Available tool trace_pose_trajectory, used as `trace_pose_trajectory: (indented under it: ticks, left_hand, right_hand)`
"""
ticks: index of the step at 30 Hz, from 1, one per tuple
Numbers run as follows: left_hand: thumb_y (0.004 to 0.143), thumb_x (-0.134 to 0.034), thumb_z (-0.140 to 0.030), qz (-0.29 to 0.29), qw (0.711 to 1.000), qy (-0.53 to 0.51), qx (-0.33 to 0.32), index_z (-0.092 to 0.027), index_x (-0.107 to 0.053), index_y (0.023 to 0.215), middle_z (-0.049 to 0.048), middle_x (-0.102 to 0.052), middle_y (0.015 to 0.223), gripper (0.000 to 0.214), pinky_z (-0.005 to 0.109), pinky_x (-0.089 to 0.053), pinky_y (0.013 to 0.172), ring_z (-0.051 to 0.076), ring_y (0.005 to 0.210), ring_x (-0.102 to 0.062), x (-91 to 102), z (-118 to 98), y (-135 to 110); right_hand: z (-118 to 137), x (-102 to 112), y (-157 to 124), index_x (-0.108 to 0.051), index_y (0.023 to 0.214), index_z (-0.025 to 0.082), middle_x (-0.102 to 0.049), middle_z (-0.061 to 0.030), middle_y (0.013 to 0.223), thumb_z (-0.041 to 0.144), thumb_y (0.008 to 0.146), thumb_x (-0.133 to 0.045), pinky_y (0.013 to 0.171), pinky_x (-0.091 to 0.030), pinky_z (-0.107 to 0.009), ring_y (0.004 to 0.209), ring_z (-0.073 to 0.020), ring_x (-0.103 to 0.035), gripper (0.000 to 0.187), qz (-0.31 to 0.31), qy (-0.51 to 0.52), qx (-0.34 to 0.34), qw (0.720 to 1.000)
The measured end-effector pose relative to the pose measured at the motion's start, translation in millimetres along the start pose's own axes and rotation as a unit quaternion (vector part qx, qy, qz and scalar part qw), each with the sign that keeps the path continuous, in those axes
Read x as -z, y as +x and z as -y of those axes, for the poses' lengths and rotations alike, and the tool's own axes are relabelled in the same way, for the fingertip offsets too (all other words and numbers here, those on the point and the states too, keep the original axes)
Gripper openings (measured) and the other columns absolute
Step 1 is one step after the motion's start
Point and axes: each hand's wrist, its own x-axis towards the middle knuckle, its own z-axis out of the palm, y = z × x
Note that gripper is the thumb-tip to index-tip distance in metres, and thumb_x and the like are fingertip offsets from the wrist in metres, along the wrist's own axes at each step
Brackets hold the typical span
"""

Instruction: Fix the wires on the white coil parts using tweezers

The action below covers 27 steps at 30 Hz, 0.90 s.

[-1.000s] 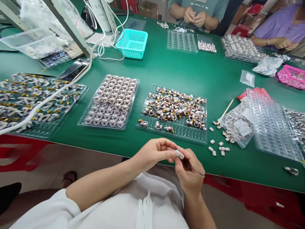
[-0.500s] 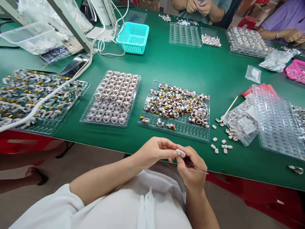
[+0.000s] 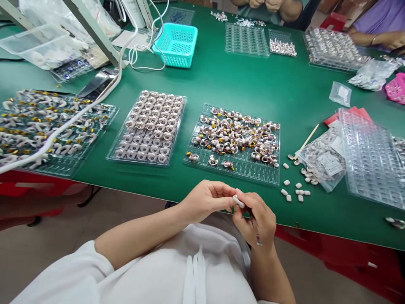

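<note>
My left hand (image 3: 211, 202) and my right hand (image 3: 257, 217) meet in front of my body at the table's near edge. Between their fingertips sits a small white plastic piece (image 3: 238, 202) with rounded ends, and both hands pinch it. Its finer details are too small to tell. A slim dark tool (image 3: 255, 228) lies across my right palm, its tail end pointing down; its working end is hidden by the fingers. Just beyond my hands is a clear tray (image 3: 253, 175) heaped with small white looped parts (image 3: 234, 135) that have yellow tabs.
Loose white caps (image 3: 286, 183) lie right of the tray, beside a bag of similar caps (image 3: 329, 162) and stacked clear trays (image 3: 373, 160). Leftward are a filled tray (image 3: 148, 126), another parts tray (image 3: 63, 162) and a white cable (image 3: 76, 122). A turquoise basket (image 3: 175, 44) and co-workers' hands (image 3: 265, 4) are farther back.
The white piece has turned between my fingertips. In my right hand, the tool's tail end has swung from pointing right to pointing down. The view has shifted slightly.
</note>
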Motion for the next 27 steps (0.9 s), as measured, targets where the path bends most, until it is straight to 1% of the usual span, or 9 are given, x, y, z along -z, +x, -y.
trace_pose_trajectory:
  ticks: [3, 6, 8, 11, 14, 16, 22, 24, 27]
  left_hand:
    - [0.069, -0.089, -0.024, 0.020, 1.000, -0.019, -0.008, -0.014, -0.080, 0.088, 0.0028, -0.080, 0.083, 0.023, 0.022, -0.057, 0.077, 0.012, 0.078, -0.072, -2.3, -1.9, -1.5]
    - [0.071, -0.088, -0.021, 0.031, 0.999, -0.018, -0.017, -0.014, -0.079, 0.090, 0.0028, -0.079, 0.083, 0.022, 0.022, -0.057, 0.079, 0.012, 0.079, -0.072, -3.3, -4.2, -4.0]
    - [0.072, -0.087, -0.020, 0.036, 0.999, -0.011, -0.025, -0.013, -0.079, 0.089, 0.0031, -0.079, 0.082, 0.020, 0.023, -0.057, 0.078, 0.013, 0.079, -0.072, -2.6, -5.4, -5.9]
    - [0.073, -0.086, -0.018, 0.040, 0.999, 0.002, -0.033, -0.012, -0.079, 0.090, 0.0043, -0.079, 0.083, 0.019, 0.024, -0.057, 0.079, 0.013, 0.080, -0.072, 0.2, -6.8, -8.1]
    - [0.072, -0.087, -0.017, 0.042, 0.999, 0.012, -0.025, -0.012, -0.079, 0.091, 0.0043, -0.078, 0.083, 0.022, 0.024, -0.056, 0.080, 0.012, 0.079, -0.071, 3.1, -7.6, -9.3]
    - [0.072, -0.087, -0.017, 0.049, 0.999, 0.014, -0.014, -0.012, -0.077, 0.091, 0.0038, -0.077, 0.082, 0.022, 0.024, -0.056, 0.079, 0.012, 0.078, -0.071, 4.1, -7.2, -9.9]
    - [0.070, -0.088, -0.017, 0.056, 0.998, 0.035, -0.001, -0.012, -0.070, 0.089, 0.0029, -0.075, 0.081, 0.026, 0.027, -0.054, 0.077, 0.014, 0.076, -0.071, 4.5, -7.2, -11.0]
    - [0.070, -0.088, -0.017, 0.052, 0.998, 0.047, 0.001, -0.012, -0.069, 0.089, 0.0036, -0.075, 0.079, 0.027, 0.026, -0.054, 0.075, 0.014, 0.075, -0.071, 4.3, -9.3, -10.8]
    - [0.069, -0.088, -0.019, 0.044, 0.998, 0.045, 0.009, -0.010, -0.071, 0.087, 0.0052, -0.077, 0.077, 0.026, 0.028, -0.055, 0.075, 0.015, 0.074, -0.072, 3.9, -12.4, -10.1]
  right_hand:
    - [-1.3, -1.6, -0.9, -0.061, 0.130, 0.024, -0.069, -0.0041, 0.090, -0.001, 0.081, -0.064, 0.068, -0.058, -0.027, 0.077, -0.0152, -0.065, 0.054, -0.005, -0.005, 0.017, 1.000]
    - [-1.3, -0.1, -2.3, -0.060, 0.133, 0.027, -0.068, -0.0046, 0.094, -0.001, 0.083, -0.063, 0.070, -0.057, -0.028, 0.080, -0.0159, -0.065, 0.058, -0.006, 0.018, 0.009, 1.000]
    - [-1.5, 3.9, -2.9, -0.060, 0.134, 0.030, -0.068, -0.0044, 0.096, -0.001, 0.084, -0.061, 0.068, -0.056, -0.028, 0.082, -0.0161, -0.065, 0.059, 0.018, 0.062, -0.014, 0.998]
    - [-4.1, 12.5, -4.2, -0.062, 0.132, 0.032, -0.065, -0.0043, 0.096, 0.001, 0.086, -0.057, 0.063, -0.053, -0.027, 0.081, -0.0161, -0.063, 0.055, 0.057, 0.156, -0.068, 0.984]
    - [-8.4, 20.1, -4.8, -0.068, 0.123, 0.030, -0.063, -0.0037, 0.091, 0.003, 0.089, -0.056, 0.061, -0.049, -0.027, 0.079, -0.0159, -0.060, 0.045, 0.041, 0.205, -0.127, 0.970]
    - [-10.4, 23.6, -3.3, -0.071, 0.117, 0.029, -0.064, -0.0035, 0.089, 0.004, 0.090, -0.058, 0.061, -0.048, -0.026, 0.080, -0.0160, -0.060, 0.039, 0.035, 0.219, -0.145, 0.964]
    - [-11.4, 30.9, 9.5, -0.072, 0.115, 0.029, -0.068, -0.0033, 0.087, 0.008, 0.086, -0.069, 0.060, -0.048, -0.026, 0.077, -0.0162, -0.061, 0.036, 0.119, 0.251, -0.136, 0.951]
    - [-11.0, 31.5, 12.4, -0.073, 0.113, 0.029, -0.069, -0.0032, 0.087, 0.006, 0.085, -0.070, 0.060, -0.049, -0.026, 0.077, -0.0159, -0.063, 0.035, 0.125, 0.250, -0.126, 0.952]
    - [-9.6, 28.6, 12.4, -0.073, 0.108, 0.027, -0.071, -0.0035, 0.088, 0.004, 0.084, -0.070, 0.061, -0.051, -0.026, 0.077, -0.0158, -0.066, 0.033, 0.108, 0.221, -0.103, 0.964]
